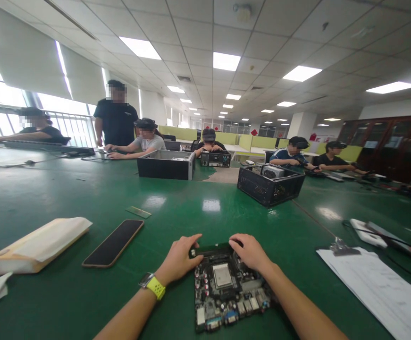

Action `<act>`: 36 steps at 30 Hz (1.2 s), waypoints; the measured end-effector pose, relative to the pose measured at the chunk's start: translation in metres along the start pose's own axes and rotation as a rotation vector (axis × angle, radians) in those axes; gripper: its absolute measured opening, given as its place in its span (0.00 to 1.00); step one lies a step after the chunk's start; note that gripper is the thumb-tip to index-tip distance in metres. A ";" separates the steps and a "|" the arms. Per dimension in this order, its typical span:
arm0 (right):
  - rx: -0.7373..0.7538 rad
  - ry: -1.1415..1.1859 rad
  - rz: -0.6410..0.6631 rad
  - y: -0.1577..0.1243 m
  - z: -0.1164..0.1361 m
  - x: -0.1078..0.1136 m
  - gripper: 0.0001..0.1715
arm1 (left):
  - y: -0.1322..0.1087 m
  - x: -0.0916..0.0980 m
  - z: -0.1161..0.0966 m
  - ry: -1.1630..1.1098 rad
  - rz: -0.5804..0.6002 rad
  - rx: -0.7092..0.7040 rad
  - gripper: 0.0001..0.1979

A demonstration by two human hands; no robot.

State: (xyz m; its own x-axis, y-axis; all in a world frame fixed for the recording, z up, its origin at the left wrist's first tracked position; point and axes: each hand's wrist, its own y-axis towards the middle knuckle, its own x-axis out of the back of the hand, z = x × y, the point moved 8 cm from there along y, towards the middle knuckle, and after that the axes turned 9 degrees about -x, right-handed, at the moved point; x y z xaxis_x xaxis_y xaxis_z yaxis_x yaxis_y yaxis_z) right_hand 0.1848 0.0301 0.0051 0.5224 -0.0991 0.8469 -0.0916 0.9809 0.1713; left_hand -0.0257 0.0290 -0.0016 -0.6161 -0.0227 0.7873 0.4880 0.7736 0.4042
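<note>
A dark motherboard (210, 302) lies on the green table (170, 189), its ports toward me and a square silver processor (222, 276) near its middle. At the board's far left corner is my left hand (181, 257), thumb and fingers apart around the corner; a watch with a yellow-green band (155, 287) is on that wrist. My right hand (250, 250) rests at the far right edge, its fingers curled at the board's rim. Whether those curled fingertips grip the edge is hard to tell.
To the left lie a phone (113, 243), a thin clear strip (138, 211) and a tissue pack (42, 243). At right is a clipboard (371, 283) near a white device (368, 232). Computer cases (271, 184) (166, 165) stand ahead; several people work beyond.
</note>
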 end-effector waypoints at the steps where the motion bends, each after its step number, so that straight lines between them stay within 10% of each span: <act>1: 0.002 -0.001 -0.006 -0.002 0.000 0.001 0.17 | 0.001 0.001 -0.001 0.003 -0.004 -0.008 0.27; 11: -0.013 0.119 -0.047 -0.016 0.000 -0.001 0.13 | -0.004 0.012 -0.009 -0.033 -0.034 -0.050 0.07; 36: -0.033 0.249 -0.091 -0.015 -0.006 -0.005 0.10 | -0.004 0.012 -0.007 -0.068 -0.067 -0.027 0.07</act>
State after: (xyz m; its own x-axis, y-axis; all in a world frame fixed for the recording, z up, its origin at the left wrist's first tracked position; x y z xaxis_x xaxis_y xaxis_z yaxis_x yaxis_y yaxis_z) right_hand 0.1885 0.0174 -0.0051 0.7201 -0.1466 0.6783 -0.0097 0.9752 0.2211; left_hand -0.0311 0.0209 0.0093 -0.6881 -0.0295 0.7250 0.4603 0.7547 0.4676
